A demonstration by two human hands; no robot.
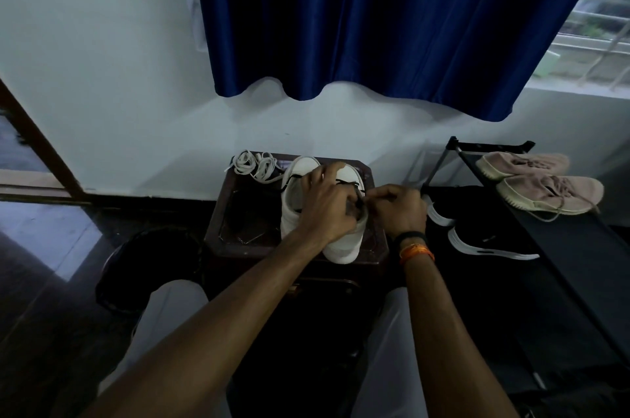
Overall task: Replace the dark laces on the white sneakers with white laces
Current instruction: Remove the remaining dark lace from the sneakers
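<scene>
Two white sneakers [294, 192] stand side by side on a small dark wooden table [238, 213], toes toward the wall. A dark lace [344, 182] still runs across the right sneaker. My left hand [327, 202] lies over the right sneaker's opening, fingers curled on its upper. My right hand [397, 206] pinches the dark lace at the sneaker's right side, close to the left hand's fingertips. White laces [255, 165] lie in a loose bundle at the table's far left corner. The hands hide most of the eyelets.
A black shoe rack [562, 247] stands to the right with pink sneakers [545, 185] on top and black shoes with white soles [477, 240] lower. A dark round bin [150, 267] sits left of the table. A blue curtain [375, 25] hangs on the wall behind. My knees flank the table.
</scene>
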